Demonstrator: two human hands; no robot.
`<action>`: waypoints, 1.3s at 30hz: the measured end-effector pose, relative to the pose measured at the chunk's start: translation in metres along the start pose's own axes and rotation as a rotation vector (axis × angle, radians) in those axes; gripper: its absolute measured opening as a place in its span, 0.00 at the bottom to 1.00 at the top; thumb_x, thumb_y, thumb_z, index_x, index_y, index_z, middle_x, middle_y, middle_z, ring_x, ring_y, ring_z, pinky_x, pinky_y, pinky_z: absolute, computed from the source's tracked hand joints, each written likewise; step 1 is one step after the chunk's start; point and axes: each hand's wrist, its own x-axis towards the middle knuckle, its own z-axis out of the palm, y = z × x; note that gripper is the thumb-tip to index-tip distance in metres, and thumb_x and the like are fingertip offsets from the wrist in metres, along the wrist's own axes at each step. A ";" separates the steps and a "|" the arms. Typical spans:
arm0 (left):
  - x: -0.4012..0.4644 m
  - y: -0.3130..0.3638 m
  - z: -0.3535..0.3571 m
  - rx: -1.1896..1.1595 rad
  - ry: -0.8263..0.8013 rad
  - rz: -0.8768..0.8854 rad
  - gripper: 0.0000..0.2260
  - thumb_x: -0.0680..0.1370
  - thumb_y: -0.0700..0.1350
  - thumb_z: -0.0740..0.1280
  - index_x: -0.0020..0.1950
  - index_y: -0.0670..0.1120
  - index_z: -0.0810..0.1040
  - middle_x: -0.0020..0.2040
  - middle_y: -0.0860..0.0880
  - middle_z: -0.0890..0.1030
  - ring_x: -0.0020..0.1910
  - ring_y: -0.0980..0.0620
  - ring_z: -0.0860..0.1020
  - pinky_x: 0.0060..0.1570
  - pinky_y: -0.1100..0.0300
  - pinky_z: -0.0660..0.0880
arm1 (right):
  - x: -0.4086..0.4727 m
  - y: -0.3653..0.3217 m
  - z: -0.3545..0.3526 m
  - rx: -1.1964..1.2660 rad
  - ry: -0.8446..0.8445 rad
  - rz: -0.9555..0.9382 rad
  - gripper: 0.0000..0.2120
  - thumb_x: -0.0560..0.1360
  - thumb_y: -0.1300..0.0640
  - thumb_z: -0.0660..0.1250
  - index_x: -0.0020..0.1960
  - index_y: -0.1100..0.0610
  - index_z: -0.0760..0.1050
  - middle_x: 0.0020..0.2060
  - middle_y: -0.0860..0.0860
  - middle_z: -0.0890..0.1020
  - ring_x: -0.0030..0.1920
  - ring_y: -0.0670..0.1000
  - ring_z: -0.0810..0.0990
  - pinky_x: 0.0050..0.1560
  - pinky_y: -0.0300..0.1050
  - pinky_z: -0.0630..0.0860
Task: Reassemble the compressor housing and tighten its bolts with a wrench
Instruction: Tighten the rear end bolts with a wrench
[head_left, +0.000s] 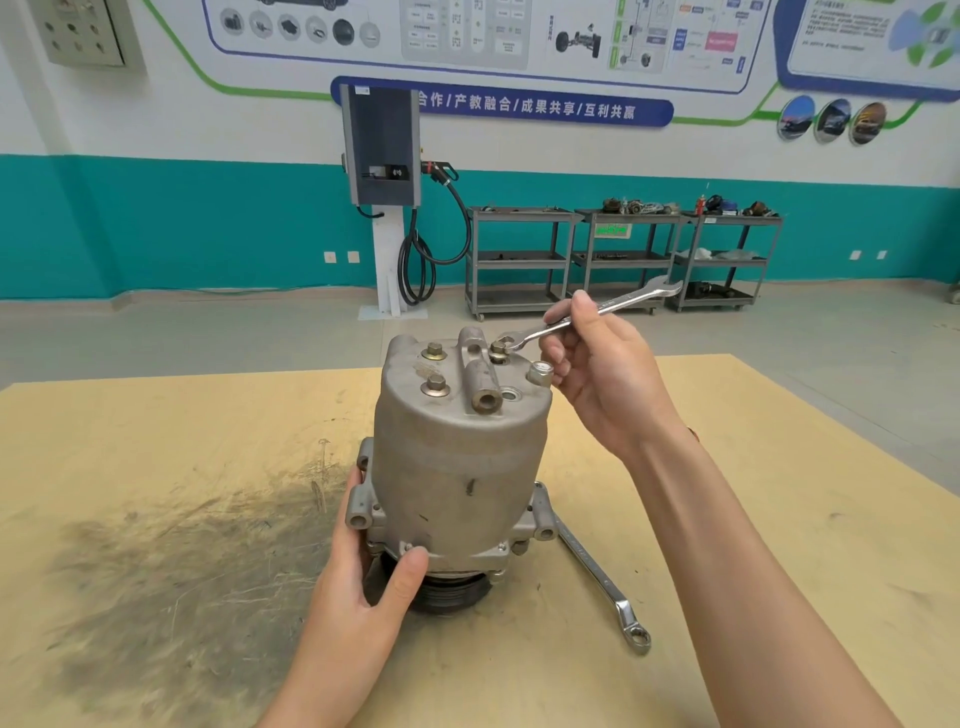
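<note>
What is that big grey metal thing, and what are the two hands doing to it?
This one picture comes from a camera worn on a person's head, so you see their own two hands from above. The grey metal thing is a compressor, a machine part, standing on a wooden table. The left hand holds it near the bottom so it does not wobble. The right hand holds a shiny wrench, a tool for turning bolts. Its end sits on one bolt on top of the compressor. A second wrench lies on the table beside it, waiting. Far behind are shelf carts against a blue-green wall.
</note>
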 end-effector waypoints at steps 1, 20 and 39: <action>0.000 0.000 0.000 0.001 0.002 0.003 0.47 0.64 0.75 0.67 0.77 0.67 0.50 0.72 0.72 0.64 0.73 0.66 0.64 0.75 0.50 0.60 | -0.001 0.000 0.000 -0.063 0.000 -0.061 0.16 0.84 0.54 0.53 0.45 0.60 0.73 0.28 0.50 0.72 0.29 0.47 0.68 0.31 0.37 0.68; 0.001 -0.007 -0.001 0.006 0.026 0.020 0.44 0.64 0.76 0.67 0.75 0.72 0.51 0.70 0.73 0.66 0.70 0.69 0.66 0.70 0.57 0.62 | -0.012 -0.010 0.020 -0.584 0.084 -0.498 0.13 0.83 0.56 0.54 0.43 0.59 0.71 0.28 0.51 0.73 0.29 0.48 0.71 0.32 0.40 0.67; 0.001 -0.004 0.000 0.021 0.032 0.039 0.44 0.66 0.73 0.66 0.77 0.67 0.49 0.67 0.78 0.65 0.69 0.73 0.64 0.66 0.63 0.61 | -0.011 0.004 0.017 -0.572 0.113 -0.570 0.12 0.80 0.54 0.61 0.41 0.59 0.72 0.28 0.46 0.70 0.29 0.47 0.68 0.31 0.39 0.65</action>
